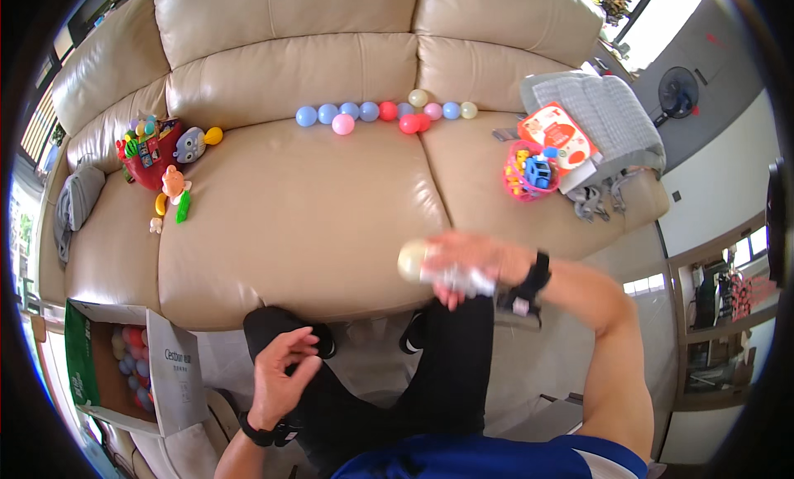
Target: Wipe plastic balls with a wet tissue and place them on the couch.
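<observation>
My right hand [465,259], blurred, holds a pale yellow plastic ball [412,260] and a crumpled white tissue or cloth [468,279] above the sofa's front edge. Over my thigh, my left hand [285,370] has its fingers apart and holds nothing. Along the back of the leather sofa seat [310,193] lies a row of blue, red, pink and pale yellow balls [368,111]. A pink ball [343,124] and red balls [409,123] lie in front of the row, and a pale yellow ball [418,98] sits behind it.
An open cardboard box [177,373] with many coloured balls stands at lower left. Toys fill and surround a red container [152,169] on the sofa's left. At right are a pink basket [527,193] of toys, a red-and-white package [558,138] and a grey blanket [602,113].
</observation>
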`<state>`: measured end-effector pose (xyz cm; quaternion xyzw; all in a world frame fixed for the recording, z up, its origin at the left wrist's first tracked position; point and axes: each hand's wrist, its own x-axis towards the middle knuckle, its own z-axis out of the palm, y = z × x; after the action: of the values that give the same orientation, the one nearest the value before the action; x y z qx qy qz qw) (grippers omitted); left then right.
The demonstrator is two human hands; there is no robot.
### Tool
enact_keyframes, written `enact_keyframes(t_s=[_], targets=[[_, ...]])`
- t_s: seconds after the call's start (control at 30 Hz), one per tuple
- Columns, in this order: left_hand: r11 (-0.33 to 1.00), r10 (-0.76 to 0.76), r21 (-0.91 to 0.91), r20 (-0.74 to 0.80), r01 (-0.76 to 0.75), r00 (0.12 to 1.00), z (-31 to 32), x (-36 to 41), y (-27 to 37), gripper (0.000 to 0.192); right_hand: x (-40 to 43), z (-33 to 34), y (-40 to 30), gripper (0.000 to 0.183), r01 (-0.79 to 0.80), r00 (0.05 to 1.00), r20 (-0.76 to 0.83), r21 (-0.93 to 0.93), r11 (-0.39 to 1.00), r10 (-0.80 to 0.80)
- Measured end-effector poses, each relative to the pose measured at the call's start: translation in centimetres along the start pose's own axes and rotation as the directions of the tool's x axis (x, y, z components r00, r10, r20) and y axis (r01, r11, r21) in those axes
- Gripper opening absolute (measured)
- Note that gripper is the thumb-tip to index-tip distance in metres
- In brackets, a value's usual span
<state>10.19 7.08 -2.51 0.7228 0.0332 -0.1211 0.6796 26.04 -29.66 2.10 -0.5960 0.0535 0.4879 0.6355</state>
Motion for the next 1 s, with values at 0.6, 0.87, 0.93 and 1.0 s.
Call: enact_keyframes(t_s=[0.6, 0.87, 0.93, 1.0], targets=[[0.827, 0.210, -0.550, 0.110, -0.117, 0.971, 5.0, -6.2, 1.1, 0.040, -3.4, 16.0, 13.9, 0.050, 0.028, 0.816, 0.465, 0.563, 0.826, -0.344], [0.731, 0.008, -0.638, 0.361, 0.241, 0.933, 6.3, -6.1, 0.4, 0.025, -0.1, 15.7, 15.0, 0.058, 0.852, 0.462, -0.121, -0.213, 0.478, -0.878], [0.679, 0.037, -0.675, 0.423, 0.287, 0.906, 6.5, -5.7, -1.0, 0.023, -1.4, 19.0, 14.1, 0.044, 0.910, 0.212, 0.032, -0.371, 0.185, -0.977], [0.654, -0.069, -0.666, 0.420, 0.359, 0.905, 6.6, -6.5, -0.7, 0.020, -1.2, 19.2, 13.4, 0.038, 0.775, 0.020, 0.147, -0.627, -0.077, -0.989]])
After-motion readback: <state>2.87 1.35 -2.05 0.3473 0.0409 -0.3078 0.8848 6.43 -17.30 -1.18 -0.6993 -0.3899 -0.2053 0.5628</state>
